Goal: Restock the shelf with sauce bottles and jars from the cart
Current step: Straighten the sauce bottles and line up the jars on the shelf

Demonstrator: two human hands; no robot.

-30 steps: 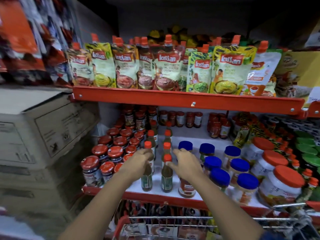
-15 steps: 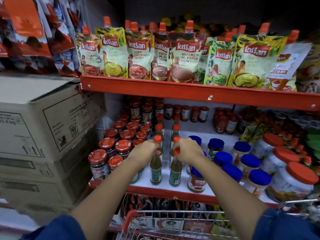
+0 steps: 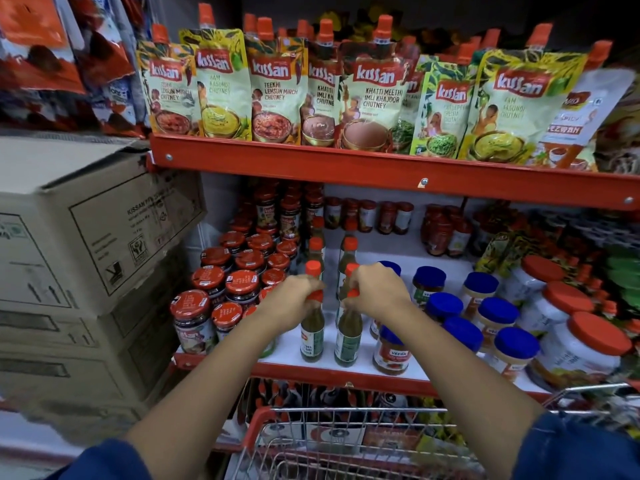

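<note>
From the head camera, the left hand (image 3: 294, 301) gripped the neck of a green sauce bottle (image 3: 312, 336) standing near the shelf (image 3: 346, 375) front edge; at its 3 o'clock, the right hand (image 3: 375, 292) gripped a second green bottle (image 3: 348, 341). The cart (image 3: 346, 445) sat at 6 o'clock.

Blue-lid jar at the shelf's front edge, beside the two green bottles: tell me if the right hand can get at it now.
Probably yes, once freed. The jar stands at the open front edge just below the right hand, nothing before it. But that hand's grip is on a green bottle.
</note>
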